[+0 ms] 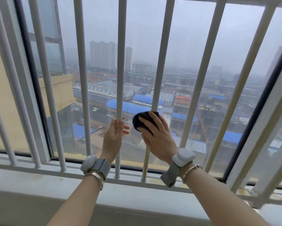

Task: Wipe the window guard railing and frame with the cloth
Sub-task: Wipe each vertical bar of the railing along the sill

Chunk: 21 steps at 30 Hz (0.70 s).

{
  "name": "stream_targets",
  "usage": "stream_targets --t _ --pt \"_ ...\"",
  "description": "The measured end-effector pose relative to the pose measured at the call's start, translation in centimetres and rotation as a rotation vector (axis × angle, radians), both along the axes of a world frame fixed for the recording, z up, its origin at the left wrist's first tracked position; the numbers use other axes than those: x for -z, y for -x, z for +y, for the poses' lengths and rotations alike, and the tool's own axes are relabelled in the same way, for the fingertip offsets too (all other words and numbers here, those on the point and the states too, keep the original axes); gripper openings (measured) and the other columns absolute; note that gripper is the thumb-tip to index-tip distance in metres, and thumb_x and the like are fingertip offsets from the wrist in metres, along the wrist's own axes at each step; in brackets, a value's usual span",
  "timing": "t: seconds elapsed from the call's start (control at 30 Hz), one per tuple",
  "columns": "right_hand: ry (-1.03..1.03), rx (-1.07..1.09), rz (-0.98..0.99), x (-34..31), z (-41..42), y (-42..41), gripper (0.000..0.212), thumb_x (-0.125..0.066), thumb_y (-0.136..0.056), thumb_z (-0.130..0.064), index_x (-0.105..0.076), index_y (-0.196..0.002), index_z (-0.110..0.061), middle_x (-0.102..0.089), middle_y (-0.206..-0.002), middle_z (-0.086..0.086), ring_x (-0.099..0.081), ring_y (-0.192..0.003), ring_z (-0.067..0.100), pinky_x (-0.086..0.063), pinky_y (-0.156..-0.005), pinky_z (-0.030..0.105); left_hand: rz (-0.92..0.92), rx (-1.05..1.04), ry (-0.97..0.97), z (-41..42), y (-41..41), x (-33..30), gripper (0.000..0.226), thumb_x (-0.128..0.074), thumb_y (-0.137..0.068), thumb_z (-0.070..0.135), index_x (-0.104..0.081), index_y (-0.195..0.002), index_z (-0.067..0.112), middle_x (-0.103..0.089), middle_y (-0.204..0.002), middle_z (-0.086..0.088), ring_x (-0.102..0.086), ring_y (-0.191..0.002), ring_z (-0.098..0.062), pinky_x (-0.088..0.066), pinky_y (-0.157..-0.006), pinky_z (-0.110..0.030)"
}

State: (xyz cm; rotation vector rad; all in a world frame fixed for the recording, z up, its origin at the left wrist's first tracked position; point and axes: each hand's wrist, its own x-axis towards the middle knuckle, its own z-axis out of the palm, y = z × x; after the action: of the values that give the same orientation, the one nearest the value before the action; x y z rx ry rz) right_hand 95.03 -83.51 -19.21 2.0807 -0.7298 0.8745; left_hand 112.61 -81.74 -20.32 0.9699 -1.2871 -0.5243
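Here, the white window guard railing (pixel 81 66) runs as a row of upright bars in front of the glass, fixed at the bottom into a horizontal rail (pixel 39 169) above the sill (pixel 31 181). At far left, the dark window frame (pixel 34 82) edges the pane. The left hand (pixel 115 136) is raised to the centre bar (pixel 120 79), thumb on one side and fingers reaching past the other; the fingers are only lightly bent, so the hold on the bar is loose. Just to its right, the right hand (pixel 155 134) presses a dark cloth (pixel 140 121) against the next bar (pixel 160 62), fingers extended flat over the fabric, not curled round it. The cloth sits at mid-height of that bar, bunched beneath the fingertips. Each wrist carries a grey strap-mounted device (pixel 182 158) and a bracelet (pixel 190 170).
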Motion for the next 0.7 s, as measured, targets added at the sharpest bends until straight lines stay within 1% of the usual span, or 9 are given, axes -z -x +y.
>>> stream_targets --t 0.1,0.2,0.3,0.37,0.43,0.5,0.6,0.63,0.7 --pt "-0.041 0.042 0.142 5.6 0.1 0.9 0.032 -0.046 -0.095 -0.02 -0.055 -0.126 -0.019 -0.038 -0.145 -0.001 -0.018 -0.141 0.029 -0.015 -0.115 0.048 -0.02 -0.026 -0.034 0.4 0.0 1.5 0.018 -0.035 -0.094 0.042 -0.051 -0.101 0.038 -0.065 -0.084 0.003 -0.064 -0.073 -0.008 -0.051 -0.075 -0.029" --pt "-0.144 0.055 0.281 9.5 0.7 1.7 0.045 -0.05 -0.085 -0.011 -0.055 -0.128 -0.023 -0.035 -0.146 -0.004 -0.009 -0.144 0.024 -0.018 -0.112 0.048 -0.059 -0.038 -0.056 0.8 -0.4 2.9 0.015 -0.037 -0.097 0.033 -0.051 -0.104 0.034 -0.065 -0.088 0.007 -0.063 -0.078 -0.007 -0.05 -0.078 -0.03" --pt "-0.199 -0.007 0.433 10.7 1.9 2.8 0.041 -0.056 -0.081 -0.008 -0.061 -0.119 -0.025 -0.044 -0.143 -0.004 -0.022 -0.14 0.023 -0.017 -0.111 0.04 -0.101 -0.025 -0.073 1.3 -0.7 3.5 0.015 -0.04 -0.098 0.025 -0.049 -0.11 0.025 -0.063 -0.093 0.011 -0.063 -0.088 -0.01 -0.049 -0.08 -0.027" --pt "-0.194 -0.092 0.487 9.7 2.8 3.1 0.034 -0.059 -0.081 -0.007 -0.063 -0.111 -0.022 -0.051 -0.137 0.0 -0.034 -0.132 0.024 -0.025 -0.107 0.037 -0.107 -0.024 -0.085 1.5 -0.7 3.5 0.015 -0.041 -0.098 0.021 -0.048 -0.111 0.023 -0.061 -0.093 0.012 -0.061 -0.091 -0.01 -0.047 -0.079 -0.023" --pt "-0.169 -0.136 0.388 7.8 3.6 2.8 0.034 -0.061 -0.081 -0.004 -0.061 -0.112 -0.02 -0.051 -0.136 0.004 -0.039 -0.128 0.027 -0.034 -0.101 0.038 -0.102 -0.029 -0.097 1.6 -0.5 3.4 0.015 -0.042 -0.098 0.02 -0.047 -0.111 0.024 -0.06 -0.095 0.014 -0.059 -0.09 -0.007 -0.045 -0.075 -0.015" --pt "-0.103 -0.127 0.202 5.2 4.0 2.4 0.036 -0.055 -0.084 -0.001 -0.06 -0.115 -0.019 -0.049 -0.138 0.003 -0.039 -0.13 0.027 -0.035 -0.101 0.04 -0.084 -0.033 -0.105 1.9 -0.3 3.6 0.016 -0.042 -0.098 0.021 -0.048 -0.112 0.024 -0.061 -0.1 0.015 -0.058 -0.092 0.001 -0.042 -0.077 -0.012" --pt "-0.042 -0.008 0.029 2.8 3.7 1.7 0.045 -0.044 -0.086 0.001 -0.055 -0.124 -0.02 -0.038 -0.144 0.0 -0.031 -0.136 0.026 -0.024 -0.11 0.043 -0.043 -0.029 -0.122 2.2 -0.2 4.3 0.025 -0.043 -0.097 0.025 -0.047 -0.123 0.025 -0.061 -0.107 0.016 -0.053 -0.098 0.011 -0.041 -0.081 -0.01" --pt "-0.057 0.033 0.005 2.9 3.4 1.4 0.045 -0.042 -0.088 -0.002 -0.053 -0.127 -0.02 -0.035 -0.146 0.0 -0.026 -0.138 0.026 -0.019 -0.113 0.045 -0.041 -0.03 -0.131 2.3 -0.2 4.7 0.026 -0.043 -0.097 0.026 -0.046 -0.124 0.026 -0.061 -0.106 0.015 -0.054 -0.098 0.01 -0.042 -0.08 -0.01" --pt "-0.115 0.08 0.019 4.8 2.8 0.7 0.044 -0.04 -0.093 -0.011 -0.046 -0.136 -0.019 -0.029 -0.15 0.0 -0.017 -0.141 0.027 -0.011 -0.116 0.049 -0.062 -0.035 -0.151 2.2 -0.2 5.8 0.021 -0.043 -0.097 0.027 -0.046 -0.119 0.025 -0.062 -0.099 0.014 -0.059 -0.094 -0.001 -0.045 -0.079 -0.019"
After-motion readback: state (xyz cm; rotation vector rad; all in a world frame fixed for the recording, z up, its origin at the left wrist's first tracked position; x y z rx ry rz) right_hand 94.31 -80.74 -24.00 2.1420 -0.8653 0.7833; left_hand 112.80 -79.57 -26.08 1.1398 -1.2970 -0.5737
